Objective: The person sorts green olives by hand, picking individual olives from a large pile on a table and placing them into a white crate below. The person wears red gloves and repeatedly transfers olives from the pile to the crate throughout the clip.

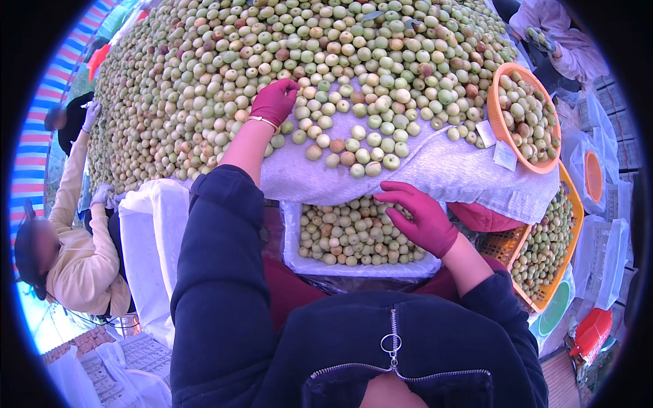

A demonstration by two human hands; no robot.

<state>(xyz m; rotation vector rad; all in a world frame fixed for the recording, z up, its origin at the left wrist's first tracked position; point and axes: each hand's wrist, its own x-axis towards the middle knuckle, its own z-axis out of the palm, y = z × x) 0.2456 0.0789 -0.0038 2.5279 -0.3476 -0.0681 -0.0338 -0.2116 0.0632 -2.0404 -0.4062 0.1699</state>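
Observation:
A large heap of small round green fruit [204,76], some with brown or reddish blotches, covers the cloth-topped table before me. My left hand [275,104], in a maroon glove, reaches over the heap's near edge with its fingers curled; whether a fruit is inside them is hidden. My right hand [421,219], gloved alike, hovers palm down past the table's front edge with fingers apart and nothing held. Below it stands a lined crate [357,270] of the same fruit between my knees. Loose fruit [375,153] lies scattered on the pale cloth [306,178].
An orange basket [494,109] of fruit tilts at the table's right, with paper tags [505,155] beside it. A yellow crate [574,224] of fruit stands below. White-lined crates [153,219] flank me on the left. Co-workers [86,260] sit at the left; another person [566,41] is far right.

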